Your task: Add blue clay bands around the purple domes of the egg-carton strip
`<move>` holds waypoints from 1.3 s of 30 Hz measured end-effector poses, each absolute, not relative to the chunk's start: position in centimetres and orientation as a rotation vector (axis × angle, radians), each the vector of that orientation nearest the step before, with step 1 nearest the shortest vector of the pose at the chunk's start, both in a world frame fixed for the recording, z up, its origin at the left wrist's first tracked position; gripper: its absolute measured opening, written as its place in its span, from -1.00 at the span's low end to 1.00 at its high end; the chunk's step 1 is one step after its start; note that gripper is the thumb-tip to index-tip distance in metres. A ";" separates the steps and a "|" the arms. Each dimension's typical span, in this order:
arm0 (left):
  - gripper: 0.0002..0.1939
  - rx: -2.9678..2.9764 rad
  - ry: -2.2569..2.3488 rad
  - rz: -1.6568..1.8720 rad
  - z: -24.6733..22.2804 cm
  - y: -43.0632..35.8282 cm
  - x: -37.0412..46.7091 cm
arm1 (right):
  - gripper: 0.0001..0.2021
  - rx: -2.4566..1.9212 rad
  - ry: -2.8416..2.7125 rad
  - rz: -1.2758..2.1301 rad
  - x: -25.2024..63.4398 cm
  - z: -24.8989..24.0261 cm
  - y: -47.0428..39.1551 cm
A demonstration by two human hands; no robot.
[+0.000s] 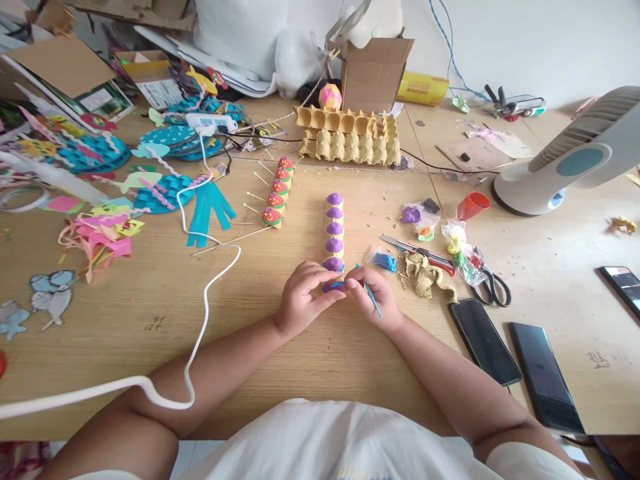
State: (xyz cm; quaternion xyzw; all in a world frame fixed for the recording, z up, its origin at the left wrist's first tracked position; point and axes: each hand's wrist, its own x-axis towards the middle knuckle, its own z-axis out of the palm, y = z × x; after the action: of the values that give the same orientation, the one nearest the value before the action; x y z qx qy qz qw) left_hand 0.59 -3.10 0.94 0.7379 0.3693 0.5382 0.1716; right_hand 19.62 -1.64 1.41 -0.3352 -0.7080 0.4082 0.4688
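A strip of egg carton (334,239) lies lengthwise before me, its cups capped with purple clay. Blue clay shows along the lower rim of the nearest cups. My left hand (307,300) curls its thumb and fingers around the near end of this strip. A slim blue clay tool (371,297) is held in my right hand (376,301), slanting down across the fingers. Right thumb and fingertips touch the near cup, where a thin blue clay piece (338,285) shows between both hands. The fingers partly hide that cup.
Left of the strip stands a red-and-green caterpillar (277,193) with pins. A white cable (206,300) crosses my left forearm. Rightward lie a cutter (420,253), carton scraps (424,277), blue clay (385,261), scissors (493,283) and phones (485,340). A fan (560,160) stands behind.
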 end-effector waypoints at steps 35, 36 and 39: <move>-0.82 2.049 1.052 1.560 0.6 -3.0 0.7 | -0.79 -0.879 -1.708 1.033 19.5 1.5 -1.8; -0.82 2.049 1.053 1.557 0.6 -3.0 0.7 | -0.80 -0.880 -1.703 1.045 19.5 1.5 -1.7; -0.83 2.054 1.050 1.536 0.7 -3.0 0.7 | -0.80 -0.864 -1.706 1.087 19.6 1.4 -1.7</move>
State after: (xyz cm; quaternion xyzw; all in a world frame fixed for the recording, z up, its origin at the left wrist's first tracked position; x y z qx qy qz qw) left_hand 0.68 -3.02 0.71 0.7284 0.3725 0.5448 0.1842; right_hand 19.62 -1.71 1.44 -0.3500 -0.6912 0.4405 0.4536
